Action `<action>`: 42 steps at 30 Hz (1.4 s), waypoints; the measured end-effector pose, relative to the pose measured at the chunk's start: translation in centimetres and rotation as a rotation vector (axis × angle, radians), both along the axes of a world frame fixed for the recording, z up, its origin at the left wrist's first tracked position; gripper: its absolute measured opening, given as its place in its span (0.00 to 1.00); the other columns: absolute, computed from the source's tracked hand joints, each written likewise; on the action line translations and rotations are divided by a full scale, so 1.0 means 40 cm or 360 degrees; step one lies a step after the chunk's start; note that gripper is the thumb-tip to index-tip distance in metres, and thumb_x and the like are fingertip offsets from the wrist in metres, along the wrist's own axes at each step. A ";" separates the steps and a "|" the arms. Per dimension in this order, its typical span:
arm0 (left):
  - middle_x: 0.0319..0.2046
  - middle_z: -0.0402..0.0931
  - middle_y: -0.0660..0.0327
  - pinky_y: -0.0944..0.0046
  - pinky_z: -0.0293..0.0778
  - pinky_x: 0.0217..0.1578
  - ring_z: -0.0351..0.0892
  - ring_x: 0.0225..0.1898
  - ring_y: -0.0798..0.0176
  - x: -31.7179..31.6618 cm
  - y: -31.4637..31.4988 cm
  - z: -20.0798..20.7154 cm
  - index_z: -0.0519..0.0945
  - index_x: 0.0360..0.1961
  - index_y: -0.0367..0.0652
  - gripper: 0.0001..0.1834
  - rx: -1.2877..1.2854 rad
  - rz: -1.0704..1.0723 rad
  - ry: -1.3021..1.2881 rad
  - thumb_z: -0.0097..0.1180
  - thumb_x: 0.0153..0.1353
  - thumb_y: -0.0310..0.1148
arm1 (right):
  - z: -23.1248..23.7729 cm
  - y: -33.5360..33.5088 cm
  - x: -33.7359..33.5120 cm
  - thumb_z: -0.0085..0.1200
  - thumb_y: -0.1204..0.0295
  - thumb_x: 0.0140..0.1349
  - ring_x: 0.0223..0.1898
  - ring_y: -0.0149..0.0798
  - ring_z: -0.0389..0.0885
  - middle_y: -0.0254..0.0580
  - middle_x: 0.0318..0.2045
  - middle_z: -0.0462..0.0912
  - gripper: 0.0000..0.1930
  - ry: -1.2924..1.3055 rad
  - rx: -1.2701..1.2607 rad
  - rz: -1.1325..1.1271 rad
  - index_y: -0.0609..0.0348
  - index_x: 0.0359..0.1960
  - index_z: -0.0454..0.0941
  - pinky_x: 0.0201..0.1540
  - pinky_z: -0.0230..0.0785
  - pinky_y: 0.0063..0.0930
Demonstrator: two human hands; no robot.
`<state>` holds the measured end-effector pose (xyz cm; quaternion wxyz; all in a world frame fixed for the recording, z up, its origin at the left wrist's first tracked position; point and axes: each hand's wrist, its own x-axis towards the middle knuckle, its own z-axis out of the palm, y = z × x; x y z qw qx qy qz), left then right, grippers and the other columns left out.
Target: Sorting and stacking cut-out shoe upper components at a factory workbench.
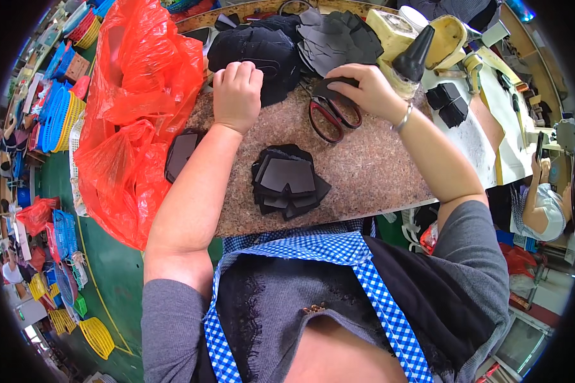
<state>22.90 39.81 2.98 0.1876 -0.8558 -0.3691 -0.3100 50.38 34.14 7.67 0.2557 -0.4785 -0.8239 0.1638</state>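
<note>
My left hand (237, 96) is closed, fingers curled down at the left edge of a tall stack of black cut pieces (268, 54). What it grips, if anything, is hidden behind the knuckles. Between the thumb and fingers of my right hand (364, 89) is a black cut piece (333, 89), held just above red-and-black-handled scissors (326, 121). The scissors lie on the speckled stone worktop (370, 172), blades pointing away. Nearer me sits a loose pile of black cut pieces (287, 179). Another dark pile (183, 153) lies partly behind my left forearm.
A red plastic bag (134, 115) drapes over the worktop's left side. Dark grey pieces (338, 41) are heaped at the back. A black cone-topped bottle (415, 54), yellowed containers (390, 32) and a small black stack (448, 104) stand at right. Another person (540, 204) sits far right.
</note>
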 end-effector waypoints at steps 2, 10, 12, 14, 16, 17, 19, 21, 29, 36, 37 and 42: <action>0.37 0.75 0.62 0.52 0.69 0.44 0.74 0.43 0.57 0.003 -0.003 0.012 0.77 0.34 0.45 0.10 -0.0117 -0.0040 0.0010 0.61 0.49 0.29 | -0.002 -0.044 -0.029 0.59 0.74 0.62 0.39 0.29 0.80 0.35 0.36 0.84 0.08 0.0582 -0.0329 -0.0272 0.63 0.40 0.81 0.46 0.73 0.24; 0.29 0.78 0.57 0.60 0.76 0.38 0.80 0.31 0.61 -0.035 -0.139 0.176 0.75 0.35 0.37 0.06 -0.1317 -0.0389 -0.1057 0.57 0.57 0.25 | -0.058 -0.094 -0.039 0.63 0.76 0.58 0.28 0.21 0.77 0.34 0.35 0.82 0.17 0.1149 -0.0458 -0.0517 0.64 0.48 0.74 0.28 0.69 0.17; 0.29 0.77 0.60 0.65 0.74 0.39 0.77 0.34 0.67 -0.041 -0.200 0.179 0.74 0.38 0.37 0.09 -0.1487 -0.0559 -0.1276 0.60 0.57 0.24 | -0.024 -0.111 -0.047 0.63 0.76 0.58 0.25 0.18 0.74 0.31 0.34 0.82 0.14 0.1328 -0.0738 -0.0685 0.65 0.46 0.76 0.25 0.64 0.13; 0.34 0.76 0.61 0.66 0.72 0.43 0.77 0.39 0.65 -0.038 -0.250 0.144 0.76 0.42 0.38 0.12 -0.1739 -0.0778 -0.0806 0.62 0.57 0.24 | -0.056 -0.111 -0.061 0.63 0.77 0.59 0.29 0.22 0.78 0.32 0.32 0.83 0.12 0.1656 -0.0715 -0.0725 0.65 0.43 0.77 0.31 0.71 0.15; 0.37 0.77 0.55 0.60 0.74 0.43 0.79 0.40 0.53 -0.027 -0.293 0.055 0.76 0.42 0.39 0.14 -0.1421 -0.0601 -0.0497 0.64 0.55 0.25 | -0.039 -0.146 -0.090 0.62 0.77 0.59 0.32 0.22 0.79 0.33 0.34 0.83 0.12 0.1678 -0.0794 -0.0678 0.65 0.43 0.77 0.34 0.72 0.15; 0.39 0.76 0.52 0.57 0.74 0.44 0.77 0.43 0.46 -0.031 -0.302 0.034 0.76 0.43 0.39 0.17 -0.1261 -0.0550 -0.0617 0.66 0.52 0.28 | -0.031 -0.161 -0.105 0.62 0.77 0.60 0.35 0.23 0.80 0.33 0.35 0.83 0.11 0.1704 -0.0867 -0.0628 0.64 0.43 0.77 0.37 0.72 0.15; 0.41 0.77 0.54 0.59 0.73 0.45 0.77 0.44 0.54 -0.047 -0.314 0.030 0.76 0.43 0.38 0.18 -0.1196 -0.0329 -0.0906 0.68 0.52 0.30 | -0.039 -0.181 -0.109 0.62 0.78 0.59 0.36 0.24 0.80 0.35 0.36 0.84 0.11 0.1592 -0.0898 -0.0500 0.65 0.43 0.77 0.39 0.73 0.17; 0.37 0.79 0.61 0.68 0.71 0.36 0.76 0.37 0.70 -0.055 -0.329 0.060 0.74 0.46 0.39 0.18 -0.1420 -0.0348 -0.1242 0.67 0.56 0.28 | -0.042 -0.211 -0.134 0.61 0.82 0.58 0.38 0.25 0.81 0.38 0.37 0.84 0.13 0.1402 -0.1071 -0.0294 0.66 0.45 0.76 0.43 0.75 0.18; 0.19 0.74 0.65 0.74 0.62 0.22 0.67 0.21 0.79 -0.066 -0.398 0.066 0.69 0.47 0.37 0.18 -0.2095 -0.0166 -0.1352 0.63 0.59 0.26 | -0.036 -0.251 -0.202 0.67 0.78 0.54 0.25 0.18 0.69 0.25 0.24 0.74 0.22 0.0795 -0.0849 -0.0152 0.61 0.50 0.74 0.28 0.64 0.15; 0.16 0.74 0.60 0.60 0.67 0.19 0.75 0.16 0.60 -0.060 -0.404 0.050 0.69 0.46 0.39 0.24 -0.1846 0.0079 -0.0749 0.67 0.54 0.37 | -0.030 -0.257 -0.203 0.69 0.71 0.46 0.31 0.38 0.80 0.40 0.30 0.80 0.22 0.0331 -0.0557 -0.0164 0.60 0.42 0.75 0.36 0.74 0.30; 0.15 0.73 0.61 0.58 0.67 0.19 0.75 0.16 0.57 -0.056 -0.404 0.059 0.69 0.45 0.40 0.24 -0.1679 0.0140 -0.0586 0.68 0.53 0.38 | -0.030 -0.258 -0.204 0.67 0.72 0.45 0.34 0.41 0.80 0.42 0.34 0.80 0.19 0.0176 -0.0240 -0.0141 0.59 0.41 0.76 0.38 0.74 0.32; 0.19 0.68 0.61 0.62 0.66 0.23 0.70 0.20 0.61 -0.070 -0.381 0.064 0.76 0.29 0.44 0.13 -0.1327 -0.0068 -0.0351 0.71 0.48 0.33 | -0.065 -0.251 -0.195 0.59 0.77 0.46 0.40 0.44 0.79 0.39 0.35 0.80 0.09 0.0130 0.0190 0.0583 0.56 0.31 0.80 0.43 0.74 0.34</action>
